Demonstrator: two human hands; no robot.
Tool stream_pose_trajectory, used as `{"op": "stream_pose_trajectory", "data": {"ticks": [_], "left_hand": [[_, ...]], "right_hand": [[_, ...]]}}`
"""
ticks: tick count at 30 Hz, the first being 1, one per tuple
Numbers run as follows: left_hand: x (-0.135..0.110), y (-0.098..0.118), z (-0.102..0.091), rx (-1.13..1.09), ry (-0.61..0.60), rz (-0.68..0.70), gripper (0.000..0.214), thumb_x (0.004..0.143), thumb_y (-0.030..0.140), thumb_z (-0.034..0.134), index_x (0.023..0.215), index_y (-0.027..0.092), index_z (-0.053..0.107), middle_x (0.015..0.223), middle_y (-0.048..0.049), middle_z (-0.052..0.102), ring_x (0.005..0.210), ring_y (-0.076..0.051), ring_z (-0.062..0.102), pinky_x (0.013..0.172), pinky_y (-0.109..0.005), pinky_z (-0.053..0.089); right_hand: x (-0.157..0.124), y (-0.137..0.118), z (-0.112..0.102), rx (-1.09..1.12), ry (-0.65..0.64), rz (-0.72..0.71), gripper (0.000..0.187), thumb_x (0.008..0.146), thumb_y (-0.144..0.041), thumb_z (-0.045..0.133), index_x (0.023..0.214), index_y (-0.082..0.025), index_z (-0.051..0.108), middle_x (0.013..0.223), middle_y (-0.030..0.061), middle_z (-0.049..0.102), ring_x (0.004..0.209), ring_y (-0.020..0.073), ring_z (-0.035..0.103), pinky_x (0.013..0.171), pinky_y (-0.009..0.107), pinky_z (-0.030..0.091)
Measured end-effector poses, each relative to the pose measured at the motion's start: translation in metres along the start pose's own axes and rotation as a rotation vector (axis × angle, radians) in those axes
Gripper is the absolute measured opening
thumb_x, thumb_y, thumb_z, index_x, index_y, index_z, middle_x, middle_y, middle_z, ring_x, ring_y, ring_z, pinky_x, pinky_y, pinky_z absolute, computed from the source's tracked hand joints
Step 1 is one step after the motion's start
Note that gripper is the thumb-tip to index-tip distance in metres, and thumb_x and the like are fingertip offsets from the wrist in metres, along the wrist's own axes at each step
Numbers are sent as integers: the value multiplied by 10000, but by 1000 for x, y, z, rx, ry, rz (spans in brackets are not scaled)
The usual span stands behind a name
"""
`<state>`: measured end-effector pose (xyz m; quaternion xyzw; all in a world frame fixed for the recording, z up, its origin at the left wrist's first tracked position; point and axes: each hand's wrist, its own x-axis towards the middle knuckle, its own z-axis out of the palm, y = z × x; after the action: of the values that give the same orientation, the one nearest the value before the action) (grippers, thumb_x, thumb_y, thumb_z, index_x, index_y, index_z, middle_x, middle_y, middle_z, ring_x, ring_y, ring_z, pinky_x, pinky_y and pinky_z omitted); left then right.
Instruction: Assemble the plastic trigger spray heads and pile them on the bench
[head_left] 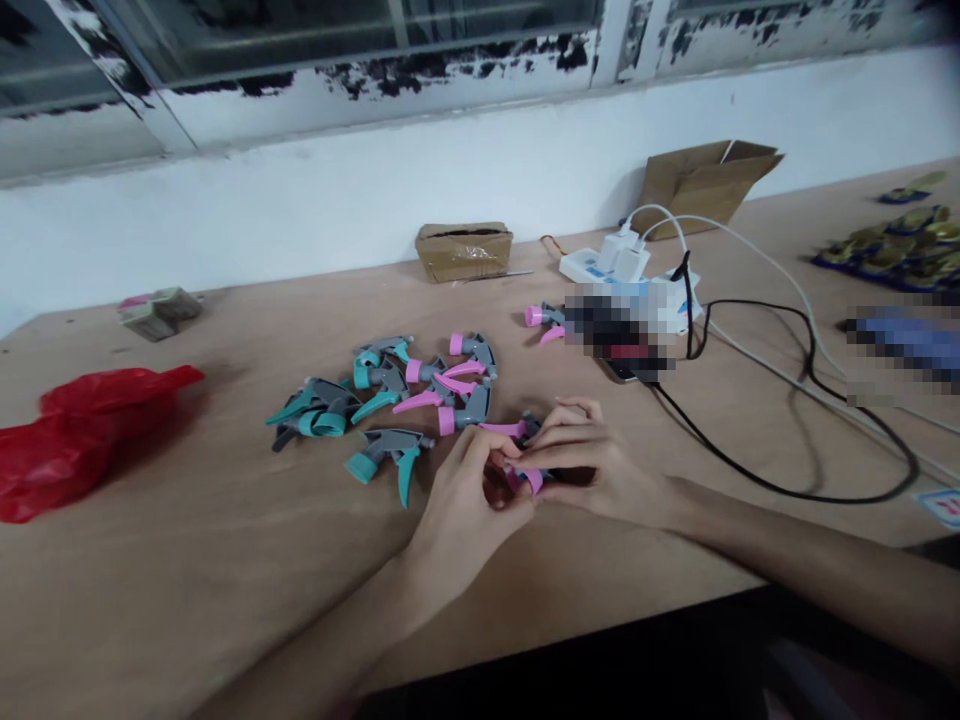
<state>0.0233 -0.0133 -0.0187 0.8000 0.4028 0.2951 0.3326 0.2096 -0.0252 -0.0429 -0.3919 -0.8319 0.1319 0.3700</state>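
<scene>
Both my hands meet over the wooden table (187, 560) and grip one grey spray-trigger head with pink parts (527, 478). My left hand (465, 505) pinches its near end with curled fingers. My right hand (592, 465) wraps the other side, fingers closed around it. Just beyond the hands lies a loose pile of several trigger heads: grey with pink triggers (450, 385) on the right, grey with teal triggers (337, 410) on the left. One more pink trigger head (544, 320) lies apart, further back.
A red plastic bag (75, 430) lies at the left. A white power strip (622, 265) with chargers, and black (787, 490) and white cables, spread to the right. Two cardboard boxes (465, 250) (701, 185) stand by the wall. Dark blue and gold items (900, 250) lie far right.
</scene>
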Motion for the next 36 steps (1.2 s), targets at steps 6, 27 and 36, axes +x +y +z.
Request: {"op": "stream_pose_trajectory", "data": {"ticks": [6, 27, 36], "left_hand": [[0, 4, 1, -10, 3, -15, 285, 660, 35, 538, 890, 192, 478, 864, 16, 472, 619, -68, 510, 550, -193, 471], [-2, 3, 2, 364, 141, 88, 117, 715, 108, 535, 615, 168, 530, 626, 25, 509, 578, -102, 473, 561, -236, 383], [-1, 3, -1, 409, 178, 104, 134, 681, 84, 528, 583, 165, 485, 609, 38, 466, 556, -89, 446, 533, -226, 362]], "right_hand": [[0, 0, 1, -31, 31, -12, 217, 788, -307, 637, 1002, -284, 656, 847, -12, 676, 880, 154, 563, 958, 420, 254], [3, -7, 2, -124, 154, 19, 196, 745, -257, 662, 940, -256, 665, 813, -23, 698, 841, 153, 589, 969, 409, 245], [2, -7, 0, -137, 133, 47, 215, 756, -283, 658, 969, -259, 648, 851, -26, 693, 866, 151, 585, 954, 401, 257]]}}
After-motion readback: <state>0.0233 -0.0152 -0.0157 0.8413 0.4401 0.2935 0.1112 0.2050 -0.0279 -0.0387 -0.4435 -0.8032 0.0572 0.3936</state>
